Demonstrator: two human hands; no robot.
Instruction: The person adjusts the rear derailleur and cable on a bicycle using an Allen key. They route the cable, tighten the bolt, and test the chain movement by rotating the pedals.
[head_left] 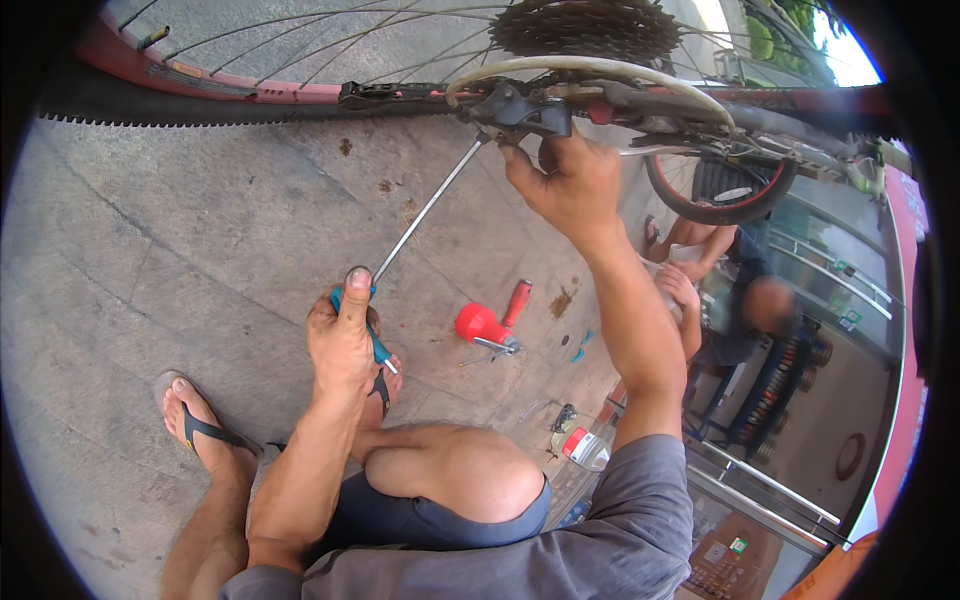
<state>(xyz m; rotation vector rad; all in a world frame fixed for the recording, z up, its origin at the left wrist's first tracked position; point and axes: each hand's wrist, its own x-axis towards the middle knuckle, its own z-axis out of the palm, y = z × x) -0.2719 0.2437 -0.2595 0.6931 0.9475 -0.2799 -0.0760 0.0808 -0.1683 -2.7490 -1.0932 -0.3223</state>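
My left hand is wrapped round the teal handle of a long screwdriver, thumb lying along the grip. The steel shaft slants up and to the right, and its tip meets the lower edge of a bicycle's rear derailleur. My right hand reaches up to that derailleur and grips it from below; some of its fingers are hidden behind the part. Just above sits the dark rear cassette. A pale cable housing loops over the derailleur.
On the pavement lie a red, round-headed tool and a red-handled tool. A clear bottle is near my right elbow. Beyond my right arm, another person sits by a black-tyred wheel. The bicycle's red rim spans the top.
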